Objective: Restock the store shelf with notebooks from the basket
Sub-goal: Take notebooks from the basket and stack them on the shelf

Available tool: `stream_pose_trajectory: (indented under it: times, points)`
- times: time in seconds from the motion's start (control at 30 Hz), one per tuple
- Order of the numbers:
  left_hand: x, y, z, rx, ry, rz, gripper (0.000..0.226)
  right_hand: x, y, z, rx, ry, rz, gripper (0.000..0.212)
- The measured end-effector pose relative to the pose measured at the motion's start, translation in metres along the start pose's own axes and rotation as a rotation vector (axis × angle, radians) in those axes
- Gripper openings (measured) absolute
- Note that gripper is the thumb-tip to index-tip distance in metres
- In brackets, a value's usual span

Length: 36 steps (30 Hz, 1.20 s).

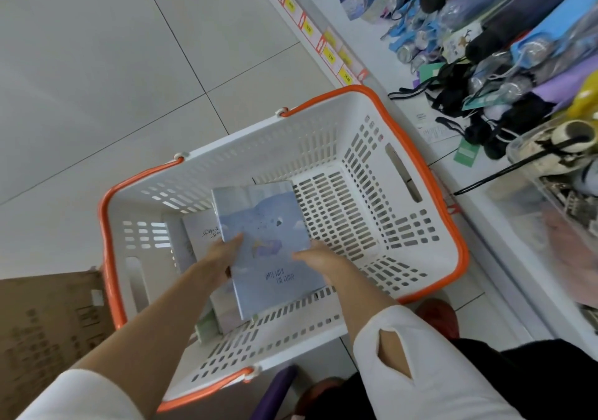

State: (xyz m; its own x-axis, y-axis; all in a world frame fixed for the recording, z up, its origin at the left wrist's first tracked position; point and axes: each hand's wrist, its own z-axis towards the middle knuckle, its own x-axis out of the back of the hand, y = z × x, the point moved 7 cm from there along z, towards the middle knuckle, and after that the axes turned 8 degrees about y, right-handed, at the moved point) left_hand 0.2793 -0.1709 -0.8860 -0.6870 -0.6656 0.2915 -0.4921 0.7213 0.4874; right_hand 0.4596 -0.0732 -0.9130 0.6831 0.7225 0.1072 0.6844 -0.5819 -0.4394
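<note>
Now both hands' fingers (299,254) clamp a blue notebook (265,244) over the basket (323,134).

lower notebooks (207,241) mostly covered, price tags (330,57) unreadable, cardboard box (48,329) cropped

Blue notebook (265,244) cover reads "DATE WITH THE CLOUD", lower part of cover. Yellow price tags (346,78) on the shelf edge (318,45): nearest looks like "28.00", the rest too blurred to read. White notebook (202,235) underneath has dark script, illegible. Cardboard box (48,325) print unreadable.
</note>
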Motion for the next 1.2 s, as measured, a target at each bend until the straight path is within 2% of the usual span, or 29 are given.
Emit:
stream_pose_trajectory:
  times: [0.17,0.37,0.5,0.67,0.83,0.93,1.0,1.1,1.2]
  points:
    - [0.002,0.015,-0.011,0.065,-0.135,-0.069,0.017,0.028,-0.012,-0.016,-0.046,0.112,0.021,0.057]
    - [-0.010,0.054,-0.048,-0.051,-0.259,-0.074,0.022,0.085,-0.066,-0.070,0.092,0.224,-0.085,0.037]
    - [-0.028,0.080,-0.089,-0.093,-0.386,-0.069,0.027,0.120,-0.082,-0.139,0.186,0.224,-0.034,0.033]
    - [-0.059,0.128,-0.171,-0.263,-0.546,-0.020,0.029,0.168,-0.087,-0.234,0.337,0.336,0.068,0.027]
    - [-0.081,0.177,-0.264,-0.459,-0.644,-0.007,0.035,0.217,-0.099,-0.338,0.513,0.558,0.124,0.030]
    - [-0.094,0.197,-0.333,-0.463,-0.746,0.021,0.028,0.253,-0.106,-0.413,0.615,0.724,0.135,0.025]
    - [-0.103,0.212,-0.376,-0.508,-0.803,0.064,0.031,0.272,-0.109,-0.464,0.689,0.809,0.170,0.021]
    - [-0.116,0.235,-0.441,-0.607,-0.873,0.096,0.035,0.294,-0.102,-0.536,0.786,0.913,0.281,0.023]
    - [-0.131,0.243,-0.508,-0.653,-0.978,0.143,0.027,0.312,-0.082,-0.596,0.838,0.996,0.364,0.020]
